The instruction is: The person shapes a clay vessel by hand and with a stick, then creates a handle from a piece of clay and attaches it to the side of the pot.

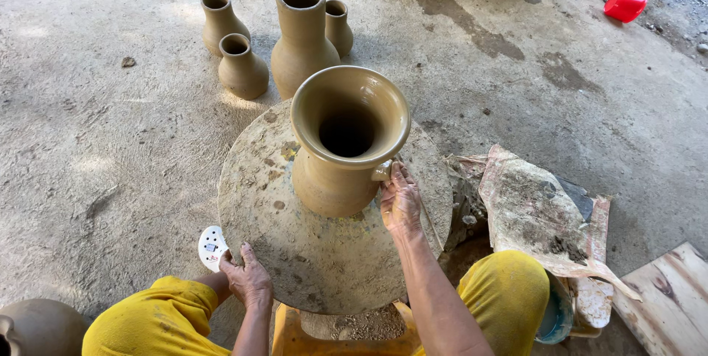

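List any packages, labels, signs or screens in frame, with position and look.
No signs or screens.
White card: on the floor by the left hand, rounded, with dark dots and a small red and blue mark.
Red container: top right on the floor, small and boxy, no label visible.
Sacking: right of the wheel, crumpled, pale, mud-stained, faint reddish edges.

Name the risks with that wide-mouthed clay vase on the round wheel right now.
1. The right hand presses a small tool against the clay vase just under its flared rim; too much force could dent or tilt it.
2. The left hand rests on the edge of the round wheel; a jerk there could shake the vase.
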